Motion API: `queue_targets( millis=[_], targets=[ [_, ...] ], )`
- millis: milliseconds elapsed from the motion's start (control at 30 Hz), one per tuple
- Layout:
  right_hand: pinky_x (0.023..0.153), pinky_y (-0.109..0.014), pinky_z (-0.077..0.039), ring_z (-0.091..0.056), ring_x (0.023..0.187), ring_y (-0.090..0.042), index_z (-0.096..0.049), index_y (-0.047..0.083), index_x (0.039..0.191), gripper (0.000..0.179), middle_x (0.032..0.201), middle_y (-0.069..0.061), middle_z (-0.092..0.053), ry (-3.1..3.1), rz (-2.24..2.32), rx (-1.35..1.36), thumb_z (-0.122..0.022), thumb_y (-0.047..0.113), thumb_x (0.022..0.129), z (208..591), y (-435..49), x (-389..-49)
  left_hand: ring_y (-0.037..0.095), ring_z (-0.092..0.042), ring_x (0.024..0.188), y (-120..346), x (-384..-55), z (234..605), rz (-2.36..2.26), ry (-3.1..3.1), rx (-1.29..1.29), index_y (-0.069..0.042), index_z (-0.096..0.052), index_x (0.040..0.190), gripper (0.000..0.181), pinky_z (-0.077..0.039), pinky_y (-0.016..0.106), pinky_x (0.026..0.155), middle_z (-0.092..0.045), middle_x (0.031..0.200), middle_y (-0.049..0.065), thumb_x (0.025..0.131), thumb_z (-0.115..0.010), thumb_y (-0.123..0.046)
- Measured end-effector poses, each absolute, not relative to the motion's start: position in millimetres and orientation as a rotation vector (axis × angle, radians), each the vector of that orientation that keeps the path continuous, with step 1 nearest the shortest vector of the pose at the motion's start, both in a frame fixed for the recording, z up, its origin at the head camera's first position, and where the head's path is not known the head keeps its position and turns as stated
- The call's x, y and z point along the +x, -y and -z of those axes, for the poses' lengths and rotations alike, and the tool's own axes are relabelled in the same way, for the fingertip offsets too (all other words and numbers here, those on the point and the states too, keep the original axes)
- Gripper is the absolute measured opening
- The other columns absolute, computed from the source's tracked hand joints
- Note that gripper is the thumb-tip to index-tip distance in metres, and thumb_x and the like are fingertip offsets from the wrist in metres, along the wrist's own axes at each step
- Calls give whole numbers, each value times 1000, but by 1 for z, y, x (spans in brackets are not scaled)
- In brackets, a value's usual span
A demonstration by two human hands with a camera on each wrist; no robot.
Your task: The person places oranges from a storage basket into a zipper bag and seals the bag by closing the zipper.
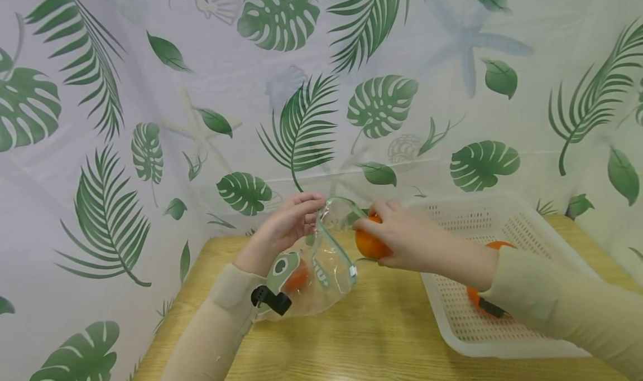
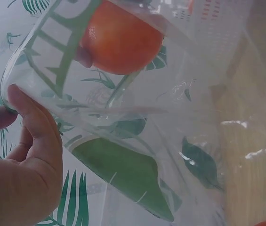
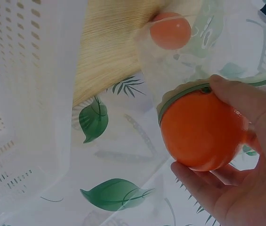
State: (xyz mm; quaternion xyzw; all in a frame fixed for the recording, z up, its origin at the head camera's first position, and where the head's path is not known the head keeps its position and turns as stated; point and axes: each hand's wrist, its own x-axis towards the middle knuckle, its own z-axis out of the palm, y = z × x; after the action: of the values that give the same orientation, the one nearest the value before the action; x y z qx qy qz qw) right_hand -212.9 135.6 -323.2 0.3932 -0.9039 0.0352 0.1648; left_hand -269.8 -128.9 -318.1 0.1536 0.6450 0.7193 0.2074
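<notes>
A clear zip bag (image 1: 334, 294) with a green-edged mouth and a green cartoon print hangs from my left hand (image 1: 289, 225), whose thumb and fingers pinch its rim. Through the film an orange (image 1: 296, 276) shows low in the bag. My right hand (image 1: 407, 233) grips another orange (image 1: 373, 239) at the bag's mouth. In the right wrist view, thumb and fingers curve round that held orange (image 3: 203, 132), and the green rim runs along its edge. The left wrist view shows it through the printed film, above the left hand (image 2: 27, 155).
A white perforated plastic basket (image 1: 452, 336) stands on the wooden table (image 1: 387, 325) at right. Oranges (image 1: 479, 302) lie in it, partly covered by my right forearm. A leaf-patterned cloth (image 1: 321, 119) hangs behind and at the sides. A white zip slider (image 1: 353, 271) sits on the bag's edge.
</notes>
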Motion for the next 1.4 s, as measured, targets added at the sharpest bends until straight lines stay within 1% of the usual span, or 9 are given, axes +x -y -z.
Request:
queue_targets(
  millis=[100, 267, 400, 533, 667, 867, 1033, 1200, 1400],
  targets=[
    [69, -43, -64, -61, 101, -29, -64, 22, 132, 67, 119, -14, -60, 2597, -97, 1127, -98, 22, 74, 324, -134, -212, 1, -63, 64, 129, -269, 318, -2010, -1791, 426, -23, -70, 88, 37, -51, 17, 58, -71, 77, -12, 111, -47, -7],
    [67, -40, -64, -60, 102, -29, -65, 23, 139, 71, 125, -15, -58, 2660, -125, 1133, -97, 20, 76, 325, -133, -211, 1, -62, 63, 129, -268, 318, -2026, -1780, 431, -23, -70, 88, 37, -51, 17, 58, -71, 76, -11, 112, -46, -7],
    [71, -41, -65, -60, 107, -30, -63, 24, 144, 76, 129, -16, -57, 2681, -110, 1149, -98, 19, 76, 327, -133, -211, 1, -63, 62, 129, -269, 319, -2040, -1767, 434, -22, -70, 88, 37, -51, 17, 58, -71, 76, -11, 111, -45, -6],
    [69, -36, -64, -61, 109, -30, -63, 23, 144, 75, 129, -15, -59, 2646, -91, 1175, -97, 20, 77, 328, -133, -212, 2, -62, 61, 129, -270, 320, -2051, -1761, 425, -21, -70, 88, 37, -53, 17, 58, -71, 76, -10, 111, -45, -5],
    [63, -29, -60, -60, 108, -28, -61, 21, 145, 77, 130, -15, -58, 2646, -62, 1188, -97, 20, 77, 326, -133, -212, 2, -58, 60, 129, -270, 319, -2047, -1778, 414, -22, -69, 89, 35, -54, 18, 58, -68, 78, -11, 111, -47, -6],
    [63, -24, -57, -59, 105, -24, -59, 16, 143, 77, 126, -12, -58, 2645, -40, 1187, -98, 23, 77, 325, -136, -212, 3, -49, 57, 131, -270, 319, -2049, -1793, 408, -23, -70, 89, 37, -54, 18, 57, -62, 76, -11, 112, -46, -7],
    [65, -27, -57, -61, 105, -25, -59, 15, 142, 78, 127, -13, -59, 2637, -23, 1171, -98, 25, 76, 326, -139, -212, 4, -41, 57, 132, -270, 318, -2058, -1797, 411, -24, -70, 88, 38, -52, 17, 57, -57, 75, -12, 112, -46, -7],
    [74, -35, -62, -63, 109, -29, -57, 16, 147, 84, 131, -17, -61, 2636, 17, 1165, -99, 28, 75, 326, -143, -212, 3, -45, 58, 132, -271, 318, -2060, -1778, 419, -24, -70, 89, 38, -53, 17, 58, -61, 76, -12, 112, -45, -7],
    [83, -43, -62, -62, 114, -31, -54, 17, 151, 89, 132, -17, -60, 2631, 104, 1149, -99, 33, 75, 327, -149, -211, 4, -45, 58, 132, -271, 319, -2067, -1776, 410, -24, -70, 89, 37, -52, 18, 58, -60, 76, -11, 112, -47, -7]
  ],
)
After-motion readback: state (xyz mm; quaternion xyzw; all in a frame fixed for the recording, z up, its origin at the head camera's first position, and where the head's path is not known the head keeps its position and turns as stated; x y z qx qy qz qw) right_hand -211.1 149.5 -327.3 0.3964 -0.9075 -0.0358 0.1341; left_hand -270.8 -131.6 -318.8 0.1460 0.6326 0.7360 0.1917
